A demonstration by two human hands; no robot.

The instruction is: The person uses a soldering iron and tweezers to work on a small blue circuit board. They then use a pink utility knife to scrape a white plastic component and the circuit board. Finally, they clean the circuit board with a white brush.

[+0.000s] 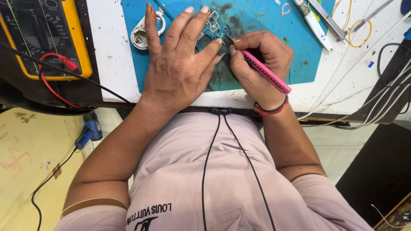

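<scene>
Circuit board (215, 26) near the blue mat's (257, 25) far edge is pinned under the left hand's (180, 68) spread fingers while the right hand (257, 64) grips a pink tool (265, 72) whose tip must stay steady on the board.

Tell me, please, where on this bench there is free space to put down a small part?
Free: the white strip between the yellow meter and the blue mat, and the mat's stained middle right of the pink tool. Crowded: around the circuit board under the left hand and right hand, and the right edge with white cables.
</scene>
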